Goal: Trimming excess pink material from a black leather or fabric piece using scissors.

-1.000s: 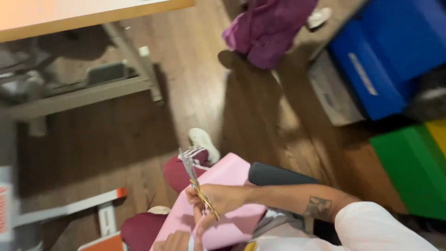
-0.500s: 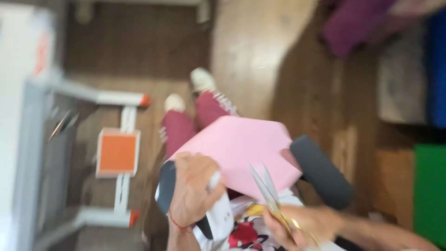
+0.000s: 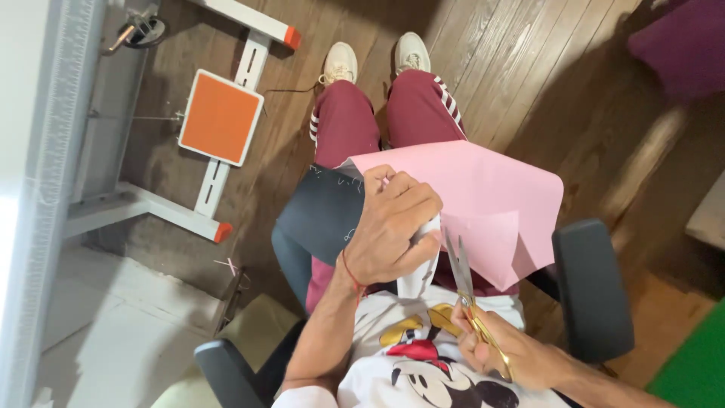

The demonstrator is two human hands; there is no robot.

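The left hand (image 3: 393,227) is clamped on the pink paper sheet (image 3: 483,196) while the right hand (image 3: 502,351), gripping the scissors (image 3: 462,276), has the blades just beside the sheet's near edge, so the cut seems to be in progress and needs steady paper.

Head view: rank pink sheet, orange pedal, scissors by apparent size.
1. pink sheet, largest, partly hidden by the left hand.
2. orange pedal.
3. scissors, smallest, though nearer the camera than the pedal.
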